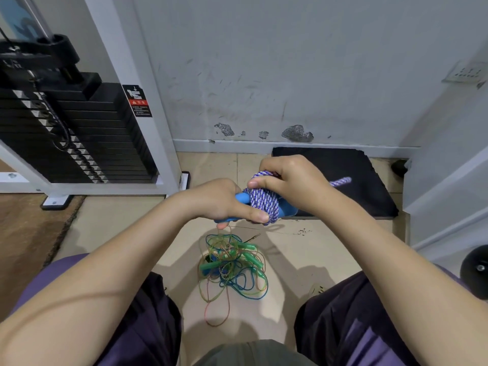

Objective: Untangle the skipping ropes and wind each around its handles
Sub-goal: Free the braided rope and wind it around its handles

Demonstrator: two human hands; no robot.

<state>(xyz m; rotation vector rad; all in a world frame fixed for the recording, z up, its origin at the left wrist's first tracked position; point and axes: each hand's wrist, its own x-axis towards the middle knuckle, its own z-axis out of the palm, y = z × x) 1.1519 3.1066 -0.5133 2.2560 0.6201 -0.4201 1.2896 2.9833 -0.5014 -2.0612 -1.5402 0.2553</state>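
Nearest the camera, the person's knees in dark shorts frame a patch of tiled floor, and between them lies a loose tangle of thin ropes, green, blue and orange, with green handles mixed in. Above that tangle, the two forearms reach forward and meet. The left hand comes in from the left with its wrist bent, its fingers curled round the blue handles, thumb laid along the front edge, its tip against the purple-and-white braided rope wound in a thick bundle about the handles. The right hand sits just beyond and over the bundle, knuckles up, thumb and fingers pinching the braided rope at the top of the winding; a short free end of it sticks out past the wrist to the right. Beyond the bundle, a black mat lies on the floor against the scuffed grey wall. Left of the bundle and farther back stands a weight stack in a white frame.
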